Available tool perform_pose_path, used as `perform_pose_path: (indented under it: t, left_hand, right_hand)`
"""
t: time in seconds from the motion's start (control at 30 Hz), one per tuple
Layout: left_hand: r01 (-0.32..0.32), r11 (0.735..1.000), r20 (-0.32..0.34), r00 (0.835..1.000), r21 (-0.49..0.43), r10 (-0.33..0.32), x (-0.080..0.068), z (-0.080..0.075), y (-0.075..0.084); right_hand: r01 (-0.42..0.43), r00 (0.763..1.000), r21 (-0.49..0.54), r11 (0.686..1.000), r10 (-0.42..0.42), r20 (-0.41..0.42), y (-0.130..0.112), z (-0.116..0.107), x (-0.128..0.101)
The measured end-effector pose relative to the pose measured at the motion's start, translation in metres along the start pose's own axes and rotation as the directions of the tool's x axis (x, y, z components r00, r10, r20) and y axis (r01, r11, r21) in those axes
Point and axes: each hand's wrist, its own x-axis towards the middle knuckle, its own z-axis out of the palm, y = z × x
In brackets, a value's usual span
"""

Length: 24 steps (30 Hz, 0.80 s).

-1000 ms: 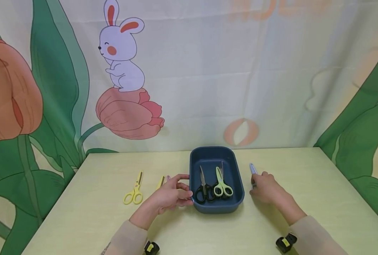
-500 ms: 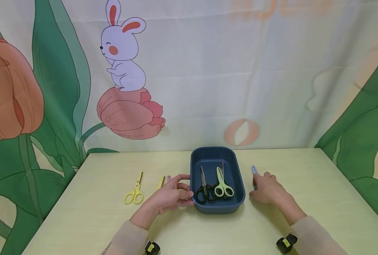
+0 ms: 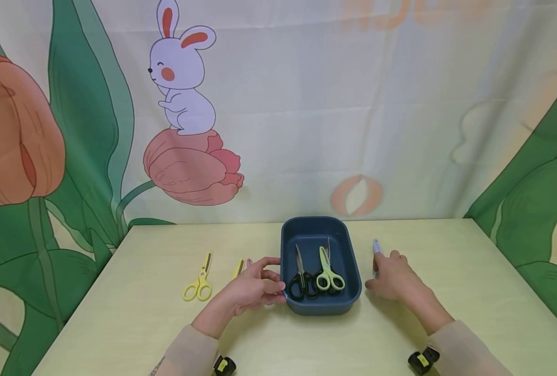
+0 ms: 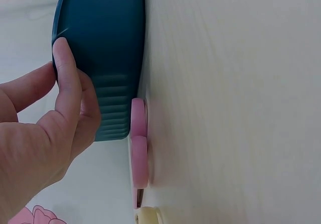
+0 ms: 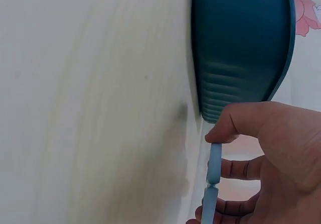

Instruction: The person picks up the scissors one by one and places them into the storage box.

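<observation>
Head view shows me the right hand (image 3: 393, 277) beside the dark blue plastic rectangular tray (image 3: 319, 308), pinching a pair of light blue plastic-handled scissors (image 3: 377, 247) whose tip pokes out past the fingers; compared with a second ago that tip sits a little higher and nearer upright, so I judge the scissors are being lifted off the pale yellow-green wooden table (image 3: 447, 271) rather than merely touched; the wrist camera confirms it, thumb (image 5: 241, 123) and fingers closed on the blue handle (image 5: 213, 181). My left hand (image 3: 255, 287) has not shifted; it grips the tray's near left wall, thumb (image 4: 67, 78) over the rim and fingers curled against the ribbed side, steadying it. Inside the tray lie black-handled scissors (image 3: 301, 282) and light green-handled scissors (image 3: 327, 277), side by side, blades pointing away. Yellow-handled scissors (image 3: 198, 284) rest well apart to the left; pink-handled scissors (image 4: 138, 148) lie just beside the tray, mostly hidden behind the left hand from the head view, with another pale yellow handle (image 4: 148, 216) cut off at the frame edge; I cannot tell how much of the blue pair's handles the right palm covers.
</observation>
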Motion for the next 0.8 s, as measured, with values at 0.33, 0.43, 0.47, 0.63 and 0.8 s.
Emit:
perform_pose_path:
  t: [0.33, 0.43, 0.47, 0.63, 0.8]
  left_hand:
    - [-0.002, 1.0, 0.002, 1.0, 0.004, 0.002, 0.0, 0.0, 0.0]
    - [-0.003, 1.0, 0.003, 1.0, 0.003, 0.003, 0.0, 0.0, 0.0]
    - [-0.004, 1.0, 0.004, 1.0, 0.001, 0.004, 0.0, 0.0, 0.0]
    - [-0.006, 1.0, 0.011, 1.0, -0.007, 0.006, 0.0, -0.001, -0.001]
    - [-0.003, 1.0, 0.006, 1.0, -0.004, 0.003, 0.0, -0.001, -0.001]
  right_hand:
    - [0.033, 0.987, 0.03, 0.999, -0.028, -0.158, -0.009, -0.008, -0.004]
    - [0.06, 0.974, 0.026, 0.998, -0.053, -0.219, -0.012, -0.012, -0.006]
    - [0.068, 0.97, 0.023, 0.997, -0.061, -0.236, -0.014, -0.013, -0.007]
    - [0.099, 0.953, 0.008, 0.995, -0.092, -0.29, -0.023, -0.02, -0.009]
    - [0.128, 0.95, 0.014, 0.992, -0.119, -0.289, -0.036, -0.025, -0.012]
